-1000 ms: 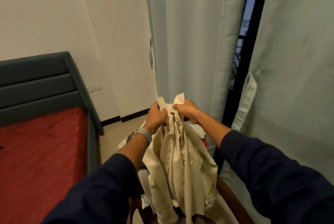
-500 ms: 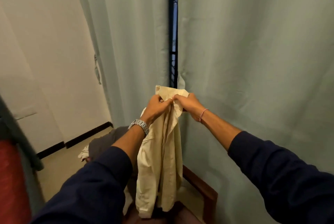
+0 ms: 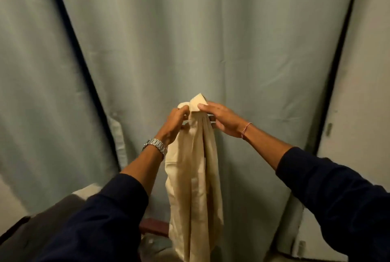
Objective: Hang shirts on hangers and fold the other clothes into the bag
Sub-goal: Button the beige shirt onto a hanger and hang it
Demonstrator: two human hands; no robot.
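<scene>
A cream shirt [image 3: 195, 181] hangs straight down in front of me, bunched into long folds, with its collar tip sticking up between my hands. My left hand [image 3: 175, 124] grips the collar area from the left, a metal watch on its wrist. My right hand [image 3: 221, 120] pinches the collar from the right, thumb on top, and a dark bar-like piece shows under its fingers. Whether that piece is a hanger I cannot tell. No bag is in view.
Pale green curtains [image 3: 160, 40] fill the background close behind the shirt, with dark gaps at left and right. A dark grey cloth [image 3: 42, 225] lies at the lower left. A brown wooden edge [image 3: 154, 227] shows low behind the shirt.
My view has swung right: the bed and white wall have left the frame and the curtains now fill it. Both hands keep hold of the shirt's collar, which now hangs narrower.
</scene>
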